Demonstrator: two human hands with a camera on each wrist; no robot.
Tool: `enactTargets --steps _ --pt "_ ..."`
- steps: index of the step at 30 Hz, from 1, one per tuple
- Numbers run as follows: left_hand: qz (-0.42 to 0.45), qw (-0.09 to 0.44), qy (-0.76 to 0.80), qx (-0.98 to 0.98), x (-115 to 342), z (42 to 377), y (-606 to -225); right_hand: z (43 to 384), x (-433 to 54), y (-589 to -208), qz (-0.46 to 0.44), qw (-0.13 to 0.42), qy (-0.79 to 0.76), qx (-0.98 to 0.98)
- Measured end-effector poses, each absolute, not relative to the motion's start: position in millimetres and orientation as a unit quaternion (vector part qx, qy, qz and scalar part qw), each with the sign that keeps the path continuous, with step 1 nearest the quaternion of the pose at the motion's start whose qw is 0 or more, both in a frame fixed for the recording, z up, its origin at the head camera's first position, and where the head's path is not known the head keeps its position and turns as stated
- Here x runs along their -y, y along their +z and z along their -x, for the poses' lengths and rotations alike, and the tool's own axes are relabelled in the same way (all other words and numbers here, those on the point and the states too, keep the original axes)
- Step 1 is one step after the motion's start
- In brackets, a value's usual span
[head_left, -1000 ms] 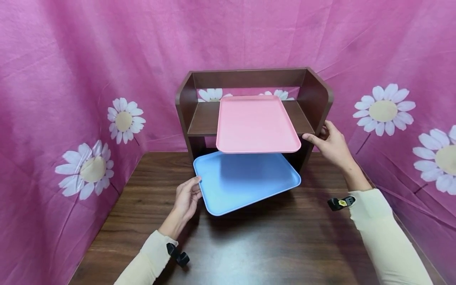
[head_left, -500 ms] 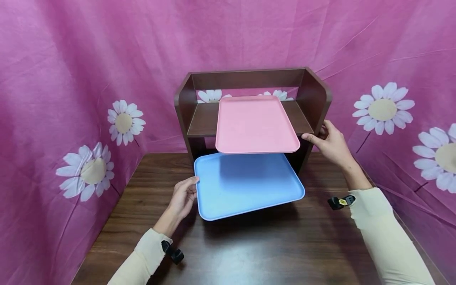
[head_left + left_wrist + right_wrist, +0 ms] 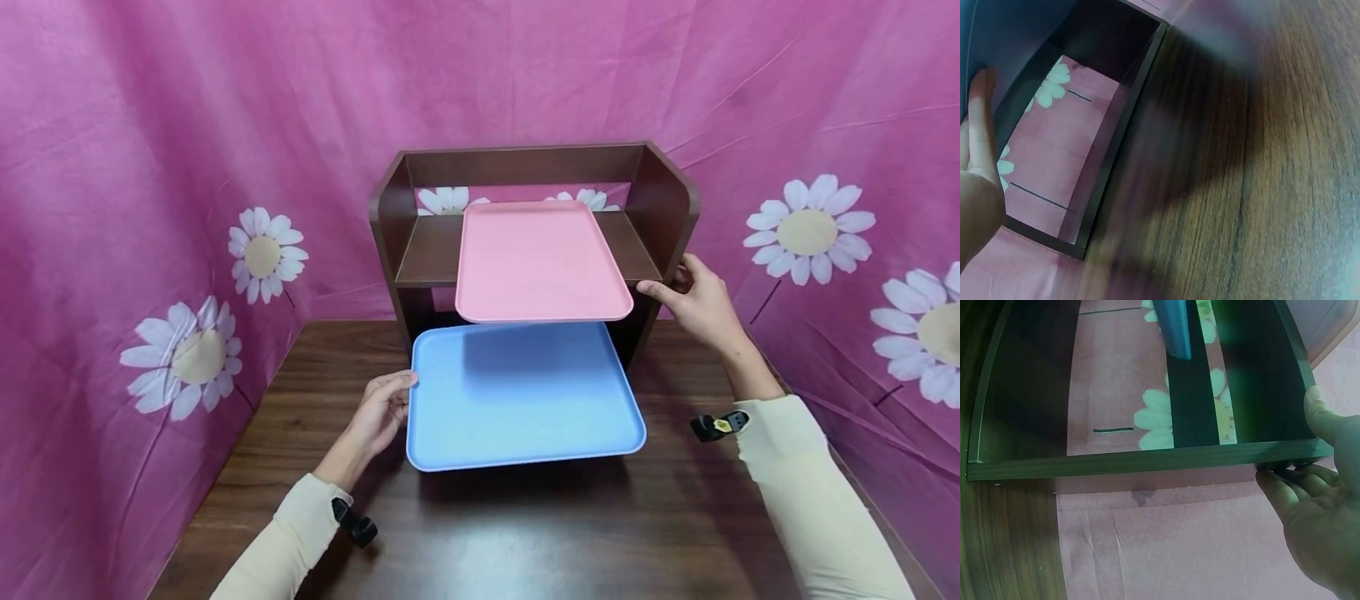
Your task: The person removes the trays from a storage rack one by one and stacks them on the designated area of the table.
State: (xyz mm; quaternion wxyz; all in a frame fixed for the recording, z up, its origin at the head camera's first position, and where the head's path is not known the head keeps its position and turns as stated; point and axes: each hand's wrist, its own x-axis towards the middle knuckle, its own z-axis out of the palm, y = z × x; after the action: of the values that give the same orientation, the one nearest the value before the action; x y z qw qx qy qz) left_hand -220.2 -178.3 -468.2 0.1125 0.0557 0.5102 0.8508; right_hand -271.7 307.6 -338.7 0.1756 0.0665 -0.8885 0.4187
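Note:
My left hand (image 3: 375, 417) pinches the left edge of a blue tray (image 3: 525, 408), thumb on top and fingers underneath. The tray is held above the table, its back edge hidden under the overhang of a pink tray (image 3: 540, 267). That pink tray lies on the upper board of a dark brown desktop shelf (image 3: 525, 167) and juts out past its front. At the shelf's right side panel, my right hand (image 3: 705, 308) grips with the thumb at the front edge and fingers on the outer face. In the left wrist view the blue tray (image 3: 1016, 31) shows from below, with fingertips (image 3: 984, 81) against it.
The shelf stands at the back of a brown wood-grain table (image 3: 525, 533). A pink curtain (image 3: 525, 75) printed with white daisies surrounds it behind and at both sides. Behind the shelf's open back, the curtain shows through.
The blue tray has turned so that its front edge lies nearly level, its right corner coming forward. My left hand has drifted slightly left. The right hand stays on the shelf.

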Motion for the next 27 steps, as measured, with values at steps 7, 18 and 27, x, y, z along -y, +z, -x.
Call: enactTargets --steps 7,18,27 --pt "-0.069 0.135 0.841 -0.519 180.7 220.5 -473.9 270.9 -308.1 -338.1 -0.053 0.169 0.417 0.891" --pt "-0.072 0.146 0.824 -0.542 177.4 217.6 -491.1 271.9 -306.8 -338.3 -0.047 0.169 0.412 0.894" --pt "-0.048 0.165 0.813 -0.557 175.8 209.6 -501.5 272.8 -307.8 -339.2 -0.043 0.168 0.41 0.896"
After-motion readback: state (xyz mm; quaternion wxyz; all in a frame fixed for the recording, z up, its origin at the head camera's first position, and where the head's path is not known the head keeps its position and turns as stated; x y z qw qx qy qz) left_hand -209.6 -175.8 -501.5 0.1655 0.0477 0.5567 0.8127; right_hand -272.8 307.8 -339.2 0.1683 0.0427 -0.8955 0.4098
